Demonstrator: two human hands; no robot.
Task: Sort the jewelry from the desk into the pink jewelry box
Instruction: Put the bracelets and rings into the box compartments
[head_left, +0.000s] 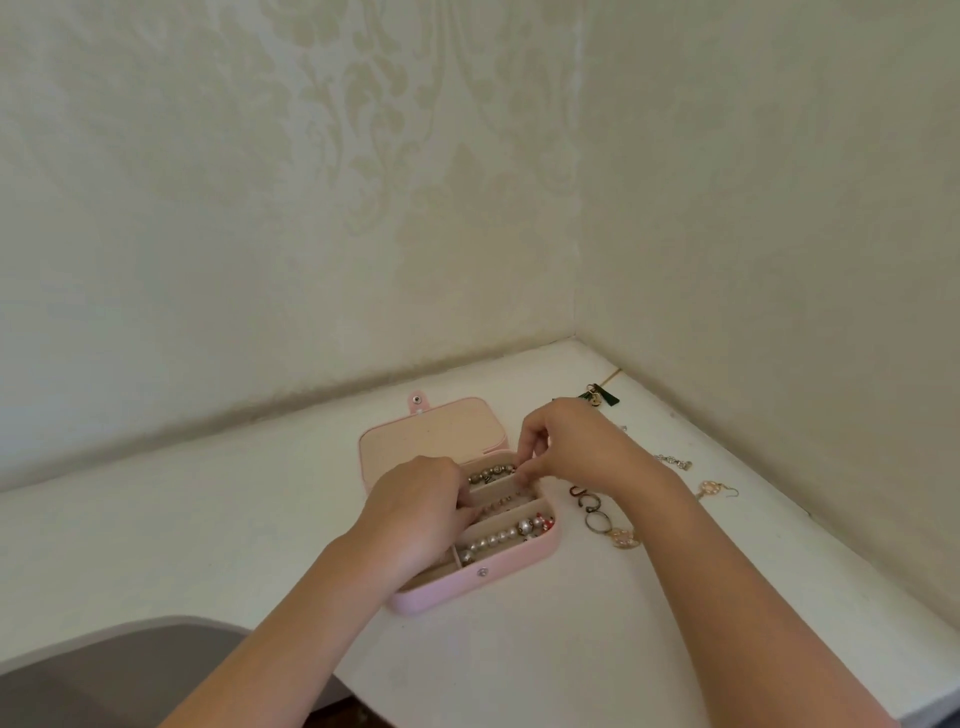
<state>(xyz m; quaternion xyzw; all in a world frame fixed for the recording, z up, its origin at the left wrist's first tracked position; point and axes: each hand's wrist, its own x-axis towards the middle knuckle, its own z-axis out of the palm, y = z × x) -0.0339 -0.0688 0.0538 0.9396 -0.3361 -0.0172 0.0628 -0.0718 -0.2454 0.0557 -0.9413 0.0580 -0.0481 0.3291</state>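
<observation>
The pink jewelry box (498, 574) lies open on the white desk (208, 519), lid (436, 431) flat behind it. A pearl bracelet (504, 535) fills the front compartment and a beaded bracelet (491, 474) the back one. My left hand (415, 514) rests over the box's left side, fingers curled into the middle compartment. My right hand (566, 447) reaches over the box's right end, fingertips pinched at the middle compartment on a small piece that I cannot make out.
Loose jewelry lies right of the box: dark rings (589, 506), a gold piece (623, 538), a gold earring (714, 488), a silver chain (672, 461), a green tassel charm (602, 397). Walls meet in a corner behind. A grey chair (104, 670) sits lower left.
</observation>
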